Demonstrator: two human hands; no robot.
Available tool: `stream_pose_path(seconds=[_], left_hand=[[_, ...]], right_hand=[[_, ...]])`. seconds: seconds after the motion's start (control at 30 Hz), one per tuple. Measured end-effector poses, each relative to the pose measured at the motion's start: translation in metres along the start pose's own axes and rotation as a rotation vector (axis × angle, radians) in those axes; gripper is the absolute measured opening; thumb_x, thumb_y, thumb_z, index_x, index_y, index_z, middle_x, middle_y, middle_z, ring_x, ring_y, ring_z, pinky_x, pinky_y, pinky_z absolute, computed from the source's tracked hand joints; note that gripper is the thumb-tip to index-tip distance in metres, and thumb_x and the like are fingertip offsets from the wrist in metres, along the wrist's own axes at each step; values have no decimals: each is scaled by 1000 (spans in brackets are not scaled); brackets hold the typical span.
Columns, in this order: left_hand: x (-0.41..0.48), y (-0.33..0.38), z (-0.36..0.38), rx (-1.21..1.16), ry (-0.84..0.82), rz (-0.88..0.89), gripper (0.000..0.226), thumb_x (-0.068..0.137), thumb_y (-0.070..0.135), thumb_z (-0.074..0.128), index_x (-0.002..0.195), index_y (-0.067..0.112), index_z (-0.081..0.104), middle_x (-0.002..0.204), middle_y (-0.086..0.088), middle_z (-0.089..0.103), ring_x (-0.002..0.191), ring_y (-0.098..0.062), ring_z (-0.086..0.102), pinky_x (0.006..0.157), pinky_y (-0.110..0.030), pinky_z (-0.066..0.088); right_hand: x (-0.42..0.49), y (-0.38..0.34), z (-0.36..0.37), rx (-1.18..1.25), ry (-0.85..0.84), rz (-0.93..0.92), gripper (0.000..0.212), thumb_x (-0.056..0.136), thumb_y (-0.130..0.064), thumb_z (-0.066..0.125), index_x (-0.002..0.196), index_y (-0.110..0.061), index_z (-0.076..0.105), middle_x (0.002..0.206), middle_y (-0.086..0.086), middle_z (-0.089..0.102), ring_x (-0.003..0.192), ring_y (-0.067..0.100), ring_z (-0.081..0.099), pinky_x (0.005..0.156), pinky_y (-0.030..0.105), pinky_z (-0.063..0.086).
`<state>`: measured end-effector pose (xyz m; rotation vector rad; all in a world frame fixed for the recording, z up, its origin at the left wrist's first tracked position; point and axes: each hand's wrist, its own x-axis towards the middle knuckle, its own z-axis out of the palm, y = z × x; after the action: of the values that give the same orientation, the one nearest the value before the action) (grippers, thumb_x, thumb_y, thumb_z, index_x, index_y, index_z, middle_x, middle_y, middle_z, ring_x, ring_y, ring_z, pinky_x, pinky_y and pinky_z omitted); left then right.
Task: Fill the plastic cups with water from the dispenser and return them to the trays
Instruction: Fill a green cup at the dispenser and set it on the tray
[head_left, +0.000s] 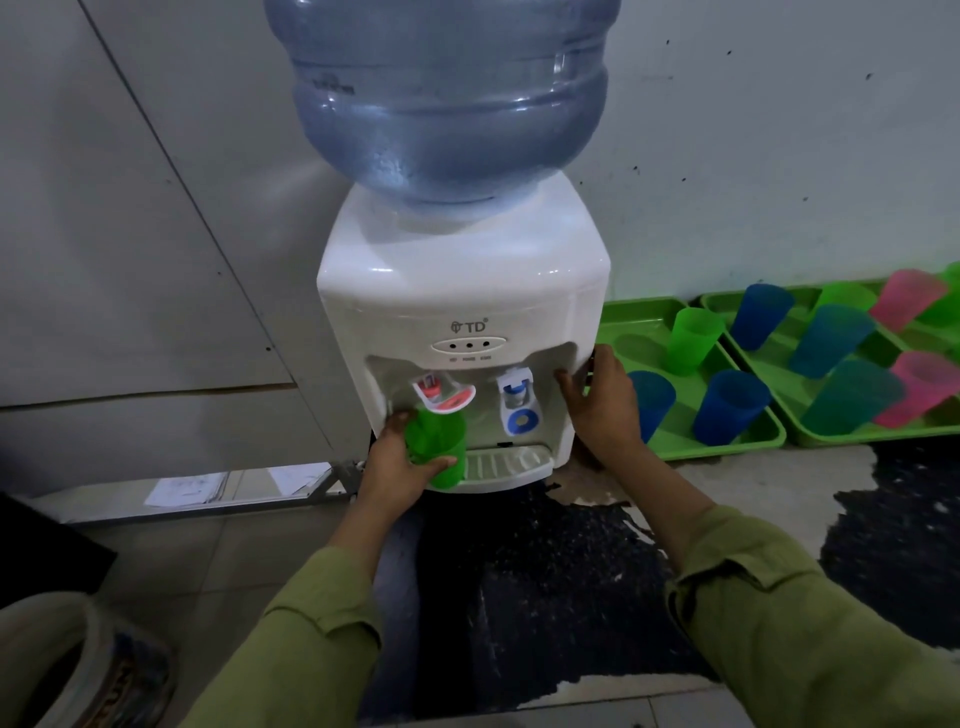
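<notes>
A white water dispenser (467, 291) with a big blue bottle (447, 104) stands against the wall. My left hand (397, 465) grips a green plastic cup (439, 449), which is pushed up against the red tap lever (447, 397). The blue tap (517, 405) to its right is free. My right hand (602, 400) holds the dispenser's right front corner, thumb on the front and fingers round the side. To the right, two green trays (675, 452) (810, 436) hold several blue, green and pink cups, among them a green cup (693, 340).
The dispenser's drip grille (506, 462) sits below the taps. A dark wet patch (519, 571) spreads over the tiled floor in front. A pale container (78, 665) stands at the lower left, and papers (187, 488) lie by the wall.
</notes>
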<state>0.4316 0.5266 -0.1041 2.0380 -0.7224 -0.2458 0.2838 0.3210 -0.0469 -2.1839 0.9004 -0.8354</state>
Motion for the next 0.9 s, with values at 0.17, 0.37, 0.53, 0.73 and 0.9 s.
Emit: stream_pose_path(seconds=[0.17, 0.37, 0.53, 0.73, 0.9], left_hand=[[1, 0, 0, 14, -2, -20, 75, 57, 22, 89, 120, 10, 49, 117, -11, 62, 107, -27, 60, 95, -43, 49], [0, 2, -1, 42, -11, -22, 77, 58, 26, 88, 122, 11, 48, 118, -11, 62, 107, -27, 60, 95, -42, 49], [-1, 7, -2, 45, -13, -7, 74, 60, 21, 87, 121, 7, 48, 118, -13, 61, 108, -28, 59, 95, -39, 47], [-3, 11, -3, 54, -28, -16, 74, 60, 19, 87, 121, 5, 48, 119, -14, 60, 110, -28, 57, 95, -32, 45], [-4, 14, -4, 71, -42, -36, 74, 62, 19, 86, 124, 7, 47, 121, -12, 59, 112, -27, 56, 93, -27, 42]], right_hand=[[0, 1, 1, -3, 9, 1, 31, 87, -33, 60, 90, -7, 44, 86, 13, 55, 75, 27, 52, 60, 37, 40], [-1, -1, 0, 5, 15, -2, 28, 88, -31, 60, 89, -9, 43, 87, 13, 55, 74, 25, 51, 60, 37, 40], [-2, -1, 2, 14, 28, 0, 29, 88, -28, 60, 93, -4, 45, 88, 15, 55, 74, 24, 50, 60, 33, 35], [-9, -12, 1, 23, 49, 57, 34, 86, -21, 62, 108, 1, 47, 105, 18, 54, 94, 30, 53, 73, 32, 40], [-43, -43, 4, 91, 238, 15, 35, 83, -23, 66, 104, -2, 47, 98, 11, 51, 81, 17, 47, 68, 32, 42]])
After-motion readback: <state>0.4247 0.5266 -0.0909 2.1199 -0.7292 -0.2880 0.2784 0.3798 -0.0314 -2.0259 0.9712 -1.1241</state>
